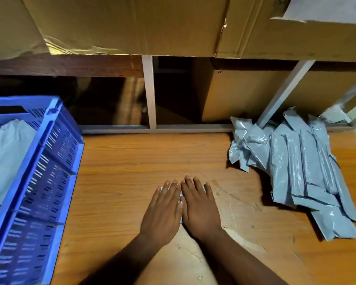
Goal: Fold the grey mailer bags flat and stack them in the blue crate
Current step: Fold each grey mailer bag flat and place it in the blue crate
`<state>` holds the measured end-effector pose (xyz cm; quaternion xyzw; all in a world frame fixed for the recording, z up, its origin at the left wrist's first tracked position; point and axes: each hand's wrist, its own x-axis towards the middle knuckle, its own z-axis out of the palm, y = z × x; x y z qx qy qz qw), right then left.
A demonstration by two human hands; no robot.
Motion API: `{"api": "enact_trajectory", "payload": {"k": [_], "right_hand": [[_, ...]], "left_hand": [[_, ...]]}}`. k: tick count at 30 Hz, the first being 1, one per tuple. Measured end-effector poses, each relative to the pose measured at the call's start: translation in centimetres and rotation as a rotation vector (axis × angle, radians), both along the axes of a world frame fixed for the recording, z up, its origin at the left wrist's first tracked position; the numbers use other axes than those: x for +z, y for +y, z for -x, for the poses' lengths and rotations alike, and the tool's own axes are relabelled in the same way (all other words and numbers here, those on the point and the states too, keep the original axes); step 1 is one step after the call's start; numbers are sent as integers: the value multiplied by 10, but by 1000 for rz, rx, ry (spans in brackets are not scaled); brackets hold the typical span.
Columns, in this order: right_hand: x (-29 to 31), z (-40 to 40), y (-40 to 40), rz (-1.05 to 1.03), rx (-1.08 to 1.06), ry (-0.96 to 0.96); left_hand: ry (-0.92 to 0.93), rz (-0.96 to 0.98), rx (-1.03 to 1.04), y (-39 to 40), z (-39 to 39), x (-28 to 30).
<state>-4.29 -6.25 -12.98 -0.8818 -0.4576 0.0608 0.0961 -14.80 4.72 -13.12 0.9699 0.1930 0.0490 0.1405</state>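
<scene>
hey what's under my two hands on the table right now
A folded grey mailer bag: only slivers show between and beside the left hand and right hand, both pressing flat. Its fold and full outline are covered.

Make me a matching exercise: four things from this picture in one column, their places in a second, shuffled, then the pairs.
Things
1. blue slatted plastic crate
2. loose pile of grey plastic mailer bags
3. both hands
4. brown cardboard boxes

Places
A. on the shelf above the floor
B. pressed flat on a folded mailer, centre
C. left edge, bags inside
D. right, on the wooden floor

Pairs: 1-C, 2-D, 3-B, 4-A
</scene>
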Motion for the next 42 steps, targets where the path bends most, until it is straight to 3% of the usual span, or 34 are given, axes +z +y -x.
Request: {"api": "enact_trajectory", "payload": {"k": [12, 17, 28, 37, 42], "right_hand": [[-4, -3, 7, 37, -1, -9], [-5, -2, -31, -21, -108, 109], [-9, -1, -50, -9, -145, 77], [30, -32, -37, -146, -119, 207], [50, -61, 0, 143, 17, 159]], "left_hand": [[-13, -17, -32, 4, -2, -8], [20, -10, 84, 0, 16, -11], [94, -19, 134, -3, 19, -12], [27, 205, 210, 31, 1, 29], [189, 274, 178, 54, -17, 48]]}}
